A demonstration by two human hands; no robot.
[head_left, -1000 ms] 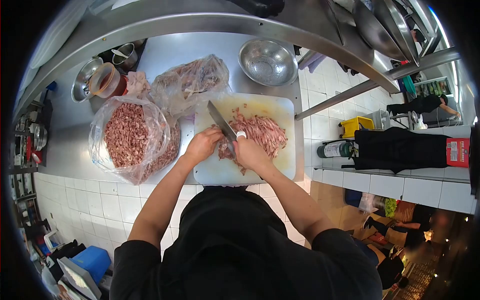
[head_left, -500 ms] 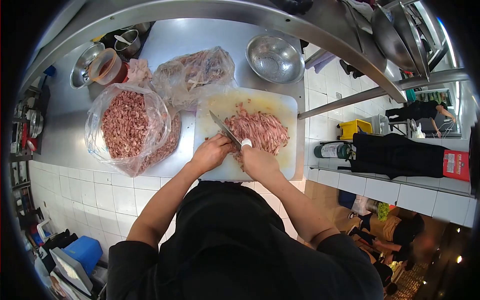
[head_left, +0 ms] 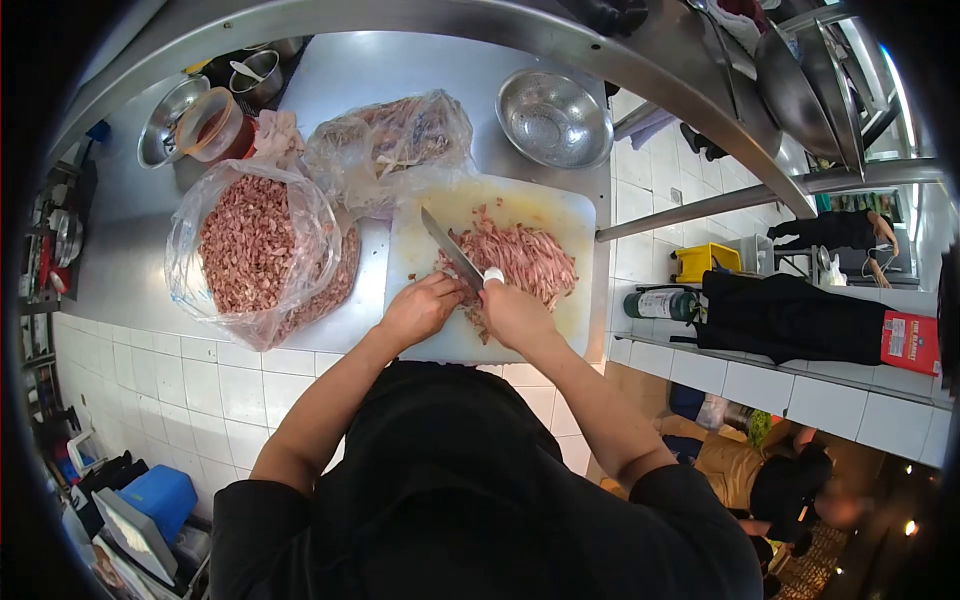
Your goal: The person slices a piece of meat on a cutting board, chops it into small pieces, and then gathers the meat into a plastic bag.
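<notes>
My right hand (head_left: 514,316) grips a kitchen knife (head_left: 447,243) by its handle, which has a white end. The blade points up and to the left over a white cutting board (head_left: 574,205). Right of the blade lies a pile of thin raw meat strips (head_left: 525,255). My left hand (head_left: 422,307) rests on the board left of the knife, fingers curled together over meat at the blade's edge. Its fingertips partly hide that meat. Beside the board, an open clear plastic bag (head_left: 320,290) holds chopped meat (head_left: 245,240).
Behind the board lies another plastic bag (head_left: 395,140) with meat in it. A metal colander (head_left: 553,117) stands at the back right. An orange-tinted tub (head_left: 212,125) and metal bowls are at the back left. A steel shelf frame (head_left: 700,95) crosses overhead. Other people are off to the right.
The knife and both hands keep nearly the same place, with the blade shifted very slightly. The view has tilted a little. A person at lower right has changed posture.
</notes>
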